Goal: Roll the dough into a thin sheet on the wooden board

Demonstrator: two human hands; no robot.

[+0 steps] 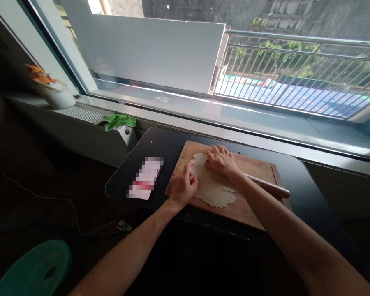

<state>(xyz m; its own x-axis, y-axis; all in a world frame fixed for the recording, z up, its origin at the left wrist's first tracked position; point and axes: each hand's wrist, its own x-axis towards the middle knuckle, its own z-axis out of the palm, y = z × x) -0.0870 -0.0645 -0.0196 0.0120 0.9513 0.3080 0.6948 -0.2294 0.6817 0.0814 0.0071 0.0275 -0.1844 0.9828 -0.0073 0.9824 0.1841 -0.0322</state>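
Note:
A thin, pale sheet of dough with ragged edges lies on a wooden cutting board. At its left edge is my left hand, fingers curled and thumb bent towards the index finger, closed on the dough's rim. My right hand rests flat across the dough's upper part, fingers stretched out and slightly apart. Beneath my right forearm lies a tool with a brown wooden handle and a thin, shiny strip; the forearm hides the rest of it.
A blurred pink and white item lies on the black table, left of the board. By the window stand a radiator with a green cloth and a white pot. A green basin and a cable are lower left.

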